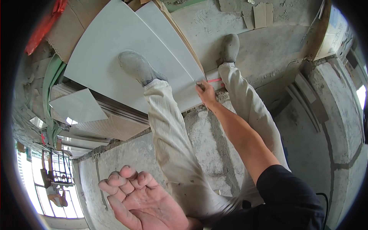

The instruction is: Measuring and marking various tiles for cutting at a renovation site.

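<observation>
My left hand [147, 199] is raised in the near left, palm up, its fingers loosely curled with nothing in them. Stretched forward between my legs, my right hand [206, 94] is closed in a pinch at the near corner of a large pale grey tile [99, 46]. What its fingertips hold is too small to make out. A thin red strip [214, 80] shows just right of that hand; whether it is gripped I cannot tell. A straight line runs along the tile to my fingertips, with a narrower pale piece [165, 27] beyond it. My left shoe [136, 65] stands on the tile.
Cardboard [183, 28] edges the tile's right side. My right shoe [230, 48] is on the concrete floor. A small square tile [78, 105] lies on a tile stack [111, 124] at the left. A rough concrete wall [337, 107] stands right; another person [57, 197] shows far left.
</observation>
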Demonstrator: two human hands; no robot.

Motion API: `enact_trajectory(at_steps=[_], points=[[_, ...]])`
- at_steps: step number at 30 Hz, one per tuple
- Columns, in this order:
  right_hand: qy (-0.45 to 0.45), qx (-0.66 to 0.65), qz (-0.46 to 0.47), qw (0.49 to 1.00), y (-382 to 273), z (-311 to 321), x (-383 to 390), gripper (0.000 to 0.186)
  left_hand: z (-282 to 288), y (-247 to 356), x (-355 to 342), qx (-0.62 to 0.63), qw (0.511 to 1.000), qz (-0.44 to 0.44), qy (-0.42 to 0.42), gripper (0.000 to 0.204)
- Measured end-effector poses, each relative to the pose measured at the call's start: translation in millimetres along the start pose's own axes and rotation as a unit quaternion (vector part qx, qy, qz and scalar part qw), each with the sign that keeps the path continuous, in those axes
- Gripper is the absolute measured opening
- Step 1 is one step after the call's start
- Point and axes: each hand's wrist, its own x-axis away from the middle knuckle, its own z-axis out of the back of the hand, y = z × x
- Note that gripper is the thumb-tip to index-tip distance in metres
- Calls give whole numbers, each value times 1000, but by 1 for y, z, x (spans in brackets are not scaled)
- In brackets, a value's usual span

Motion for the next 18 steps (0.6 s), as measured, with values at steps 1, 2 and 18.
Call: enact_trajectory(at_steps=[1, 2, 18], points=[[-4, 0, -10, 1000, 1, -4, 5, 9, 1, 2, -1, -4, 1000, -1, 2, 36], [-8, 0, -20, 1000, 2, -8, 9, 9, 2, 2, -2, 2, 1000, -3, 1, 36], [-34, 103, -242, 964, 45, -13, 26, 13, 27, -1, -4, -37, 992, -63, -98, 49]])
